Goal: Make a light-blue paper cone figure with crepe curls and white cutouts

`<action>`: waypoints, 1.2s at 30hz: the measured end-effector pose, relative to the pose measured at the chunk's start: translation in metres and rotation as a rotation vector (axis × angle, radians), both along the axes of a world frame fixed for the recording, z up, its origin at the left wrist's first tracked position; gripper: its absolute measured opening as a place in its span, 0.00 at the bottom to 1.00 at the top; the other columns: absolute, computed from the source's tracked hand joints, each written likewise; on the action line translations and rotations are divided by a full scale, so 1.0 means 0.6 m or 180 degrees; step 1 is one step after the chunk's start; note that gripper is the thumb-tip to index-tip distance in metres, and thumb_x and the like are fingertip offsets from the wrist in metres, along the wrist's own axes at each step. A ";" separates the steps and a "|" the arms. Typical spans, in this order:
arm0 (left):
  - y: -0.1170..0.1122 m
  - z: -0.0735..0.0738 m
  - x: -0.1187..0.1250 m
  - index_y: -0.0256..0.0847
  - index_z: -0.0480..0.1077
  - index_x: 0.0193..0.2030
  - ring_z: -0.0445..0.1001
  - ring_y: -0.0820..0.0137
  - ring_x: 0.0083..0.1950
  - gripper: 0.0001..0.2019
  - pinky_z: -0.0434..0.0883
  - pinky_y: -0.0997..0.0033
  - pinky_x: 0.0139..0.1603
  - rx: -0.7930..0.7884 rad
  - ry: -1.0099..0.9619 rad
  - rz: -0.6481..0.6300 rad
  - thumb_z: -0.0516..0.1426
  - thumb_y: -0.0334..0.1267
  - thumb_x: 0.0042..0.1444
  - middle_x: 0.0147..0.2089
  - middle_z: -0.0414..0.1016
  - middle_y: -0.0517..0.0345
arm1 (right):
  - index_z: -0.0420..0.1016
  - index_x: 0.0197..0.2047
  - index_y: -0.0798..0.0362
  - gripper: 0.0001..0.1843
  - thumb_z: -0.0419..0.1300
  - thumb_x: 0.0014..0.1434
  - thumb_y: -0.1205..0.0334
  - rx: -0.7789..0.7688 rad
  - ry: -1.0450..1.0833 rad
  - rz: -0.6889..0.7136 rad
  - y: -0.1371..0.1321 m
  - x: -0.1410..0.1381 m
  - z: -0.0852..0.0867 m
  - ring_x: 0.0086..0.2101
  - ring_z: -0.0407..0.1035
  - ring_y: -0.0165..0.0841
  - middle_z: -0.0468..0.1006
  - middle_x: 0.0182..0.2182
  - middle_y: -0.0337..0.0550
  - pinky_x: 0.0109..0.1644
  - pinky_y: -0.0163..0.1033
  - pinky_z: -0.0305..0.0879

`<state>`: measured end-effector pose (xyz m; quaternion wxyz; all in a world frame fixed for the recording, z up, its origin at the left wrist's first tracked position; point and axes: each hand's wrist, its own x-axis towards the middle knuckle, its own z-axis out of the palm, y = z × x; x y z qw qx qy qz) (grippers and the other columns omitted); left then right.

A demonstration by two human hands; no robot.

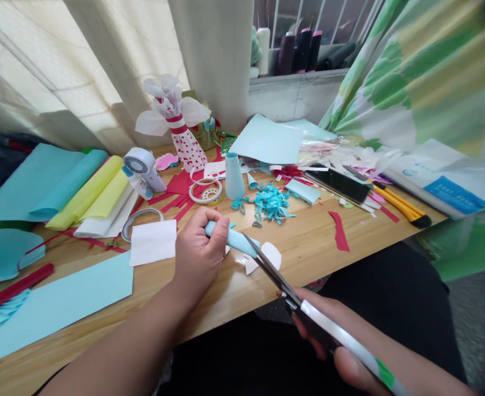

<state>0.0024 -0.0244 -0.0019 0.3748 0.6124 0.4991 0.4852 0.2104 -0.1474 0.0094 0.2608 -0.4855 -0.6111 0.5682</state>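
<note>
My left hand (203, 245) is closed around a light blue rolled piece of paper (240, 242), which sticks out to the right above the table. In my right hand (333, 324) is a pair of scissors (286, 289), its long blades pointing up and left. The blade tips meet the right end of the blue roll; whether they cut into it I cannot tell. Beneath the roll lies a white paper cutout (270, 254). Just beyond sit a heap of curled blue paper strips (272, 202) and an upright blue paper cone (235, 179).
Tape rolls (205, 191), a small fan (139, 162) and a wrapped red-and-white bouquet (187, 143) stand behind my left hand. A phone (341, 184) and a yellow utility knife (401, 203) lie at the right. Blue sheets (69, 302) cover the left side.
</note>
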 end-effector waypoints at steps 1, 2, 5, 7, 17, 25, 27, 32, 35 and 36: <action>-0.001 0.001 0.000 0.42 0.64 0.29 0.61 0.77 0.16 0.08 0.58 0.80 0.17 0.0004 0.0041 -0.0020 0.55 0.41 0.57 0.15 0.61 0.69 | 0.71 0.49 0.50 0.38 0.47 0.51 0.28 -0.0006 0.0015 0.0010 0.001 0.000 0.001 0.29 0.62 0.34 0.71 0.31 0.44 0.35 0.40 0.64; -0.002 0.002 0.000 0.43 0.64 0.29 0.61 0.77 0.16 0.08 0.58 0.80 0.17 0.0006 0.0073 -0.0039 0.55 0.41 0.57 0.15 0.62 0.69 | 0.71 0.50 0.50 0.39 0.47 0.50 0.28 -0.0011 0.0031 0.0015 0.002 0.001 0.002 0.29 0.62 0.34 0.71 0.31 0.44 0.35 0.40 0.64; -0.005 0.005 0.000 0.43 0.63 0.29 0.60 0.77 0.16 0.08 0.58 0.79 0.18 0.0032 0.0218 -0.0057 0.55 0.41 0.57 0.15 0.61 0.69 | 0.69 0.54 0.50 0.40 0.48 0.50 0.29 -0.0034 0.0052 0.0022 0.004 0.002 0.002 0.29 0.63 0.35 0.72 0.32 0.45 0.35 0.40 0.64; -0.006 0.006 -0.001 0.43 0.63 0.29 0.59 0.77 0.17 0.08 0.58 0.78 0.19 0.0084 0.0362 -0.0016 0.54 0.41 0.57 0.16 0.61 0.69 | 0.68 0.56 0.49 0.40 0.49 0.50 0.29 -0.0043 0.0051 -0.0008 0.003 0.001 0.000 0.29 0.63 0.35 0.72 0.32 0.44 0.35 0.40 0.64; -0.009 0.006 0.002 0.41 0.63 0.28 0.57 0.77 0.20 0.09 0.58 0.78 0.22 0.0483 0.0779 0.0218 0.54 0.39 0.58 0.18 0.58 0.68 | 0.67 0.52 0.51 0.44 0.44 0.47 0.24 -0.0022 0.0106 0.0111 0.010 -0.005 -0.020 0.26 0.58 0.32 0.67 0.29 0.42 0.30 0.38 0.60; -0.009 -0.002 0.001 0.43 0.62 0.29 0.58 0.77 0.20 0.09 0.58 0.77 0.22 0.0172 0.0325 0.0168 0.53 0.42 0.58 0.19 0.57 0.68 | 0.60 0.56 0.53 0.50 0.45 0.43 0.22 -0.0174 0.0356 0.0291 0.015 -0.005 -0.039 0.21 0.50 0.25 0.58 0.24 0.34 0.21 0.31 0.49; -0.010 -0.001 0.002 0.43 0.62 0.30 0.59 0.76 0.19 0.09 0.58 0.77 0.21 0.0094 0.0200 0.0167 0.53 0.43 0.59 0.19 0.58 0.67 | 0.62 0.55 0.53 0.52 0.45 0.40 0.21 -0.0097 0.0368 0.0162 0.012 -0.007 -0.047 0.20 0.49 0.25 0.59 0.23 0.34 0.19 0.31 0.47; -0.012 0.001 0.003 0.43 0.62 0.30 0.59 0.76 0.19 0.09 0.58 0.78 0.20 0.0060 -0.0086 0.0175 0.53 0.43 0.58 0.18 0.60 0.67 | 0.65 0.54 0.53 0.52 0.49 0.38 0.21 -0.0075 0.0509 -0.0053 0.009 -0.011 -0.065 0.20 0.48 0.24 0.59 0.23 0.34 0.18 0.30 0.45; -0.011 0.000 0.003 0.43 0.63 0.30 0.60 0.77 0.19 0.09 0.58 0.78 0.19 0.0060 -0.0172 0.0153 0.54 0.43 0.58 0.18 0.60 0.68 | 0.65 0.55 0.54 0.53 0.52 0.36 0.22 -0.0057 0.0600 -0.0044 0.010 -0.011 -0.069 0.20 0.47 0.24 0.59 0.21 0.33 0.19 0.30 0.44; -0.011 -0.001 0.004 0.43 0.63 0.30 0.60 0.77 0.18 0.09 0.58 0.78 0.19 0.0058 -0.0209 0.0129 0.54 0.43 0.58 0.18 0.60 0.68 | 0.65 0.55 0.54 0.53 0.51 0.36 0.22 -0.0073 0.0574 -0.0032 0.011 -0.010 -0.069 0.20 0.47 0.24 0.59 0.21 0.33 0.19 0.30 0.44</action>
